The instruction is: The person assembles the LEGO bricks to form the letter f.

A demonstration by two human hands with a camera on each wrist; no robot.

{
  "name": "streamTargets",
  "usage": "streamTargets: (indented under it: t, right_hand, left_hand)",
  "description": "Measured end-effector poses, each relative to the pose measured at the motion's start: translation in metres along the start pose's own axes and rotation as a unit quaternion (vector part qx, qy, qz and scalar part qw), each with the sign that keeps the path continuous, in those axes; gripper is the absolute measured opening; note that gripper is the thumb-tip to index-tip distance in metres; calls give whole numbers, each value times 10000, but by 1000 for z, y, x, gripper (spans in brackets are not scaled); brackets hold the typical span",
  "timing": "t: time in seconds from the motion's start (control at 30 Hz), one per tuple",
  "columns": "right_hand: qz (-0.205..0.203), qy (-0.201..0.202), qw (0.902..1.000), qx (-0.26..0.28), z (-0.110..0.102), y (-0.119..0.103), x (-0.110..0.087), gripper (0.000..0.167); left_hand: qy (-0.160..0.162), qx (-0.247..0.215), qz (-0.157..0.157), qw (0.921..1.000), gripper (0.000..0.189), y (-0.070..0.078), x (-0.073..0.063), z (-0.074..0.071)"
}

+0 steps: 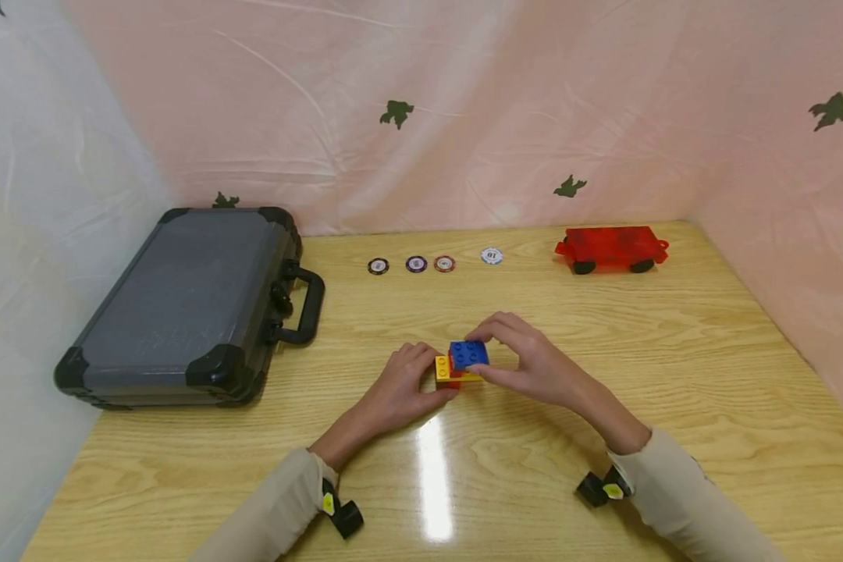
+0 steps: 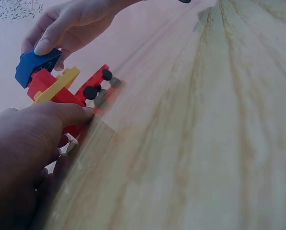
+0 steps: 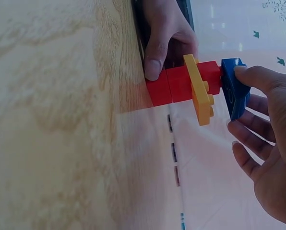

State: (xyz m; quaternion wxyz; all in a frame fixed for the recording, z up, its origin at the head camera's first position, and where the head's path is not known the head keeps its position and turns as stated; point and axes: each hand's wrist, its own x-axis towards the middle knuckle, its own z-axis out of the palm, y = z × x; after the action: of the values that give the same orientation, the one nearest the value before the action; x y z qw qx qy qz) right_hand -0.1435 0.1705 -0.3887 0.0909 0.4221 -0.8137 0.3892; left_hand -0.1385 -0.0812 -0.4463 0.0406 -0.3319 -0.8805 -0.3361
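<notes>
On my feeds, I see the right hand pinching a tilted blue brick above a yellow brick; the left hand pinches the bottom red brick.

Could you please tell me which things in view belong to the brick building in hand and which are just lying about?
In use:
Blue brick, pinched by the right hand
Red bricks, held low down by the left hand
Yellow piece, between red bricks

Apparently just lying about:
Grey case
Four chips
Red toy wagon
</notes>
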Motion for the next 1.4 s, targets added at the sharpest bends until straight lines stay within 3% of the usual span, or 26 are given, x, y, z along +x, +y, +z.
streamTargets:
  t: [0.6, 1.4]
  right_hand:
    - [-35, -130, 9999, 38, 0, -2, 2, 38]
    - [87, -197, 9998, 24, 2, -2, 2, 36]
  left_hand:
    - [-89, -42, -123, 9999, 37, -2, 1, 1]
    - [-25, 3, 12, 10000, 36, -1, 0, 1]
